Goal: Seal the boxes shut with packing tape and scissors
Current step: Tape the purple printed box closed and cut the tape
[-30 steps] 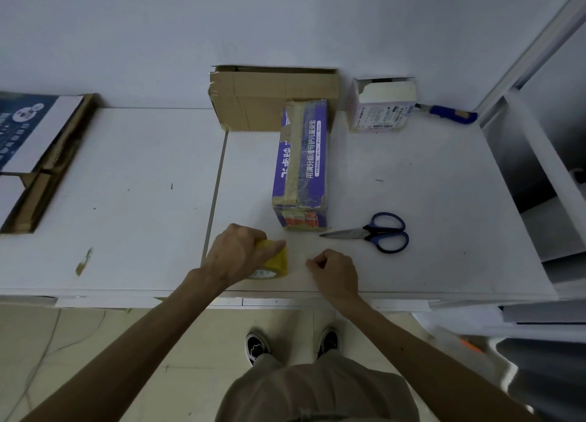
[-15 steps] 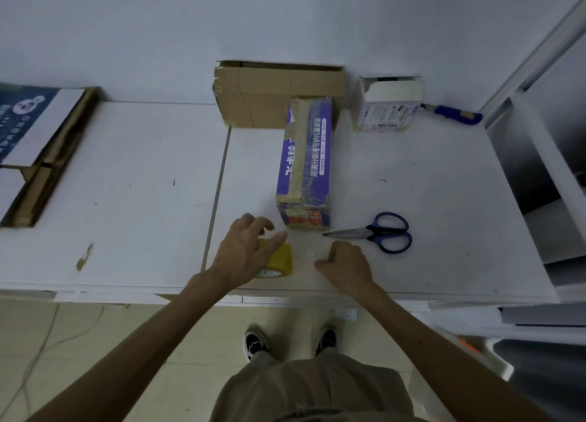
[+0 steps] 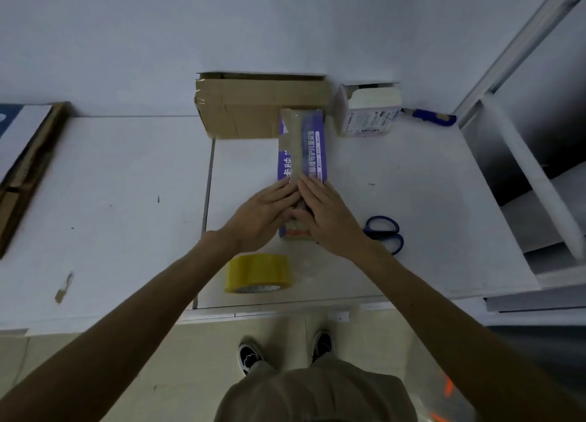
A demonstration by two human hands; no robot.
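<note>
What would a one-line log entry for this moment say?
left hand: flat on purple box | right hand: same | tape roll: unheld on table | scissors: on table

Tape roll (image 3: 258, 272) before long box (image 3: 309, 148), scissors (image 3: 385, 231) right (partly hidden), carton (image 3: 253, 110) behind

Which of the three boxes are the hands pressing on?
The long purple box, taped along its top; the brown box and white box stand untouched behind it.

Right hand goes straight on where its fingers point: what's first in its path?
Right hand lies flat on the purple box, fingers pointing away, slightly left. Ahead is the taped box top; the first obstacle is probably the brown cardboard box behind it, though depth is unclear.
</note>
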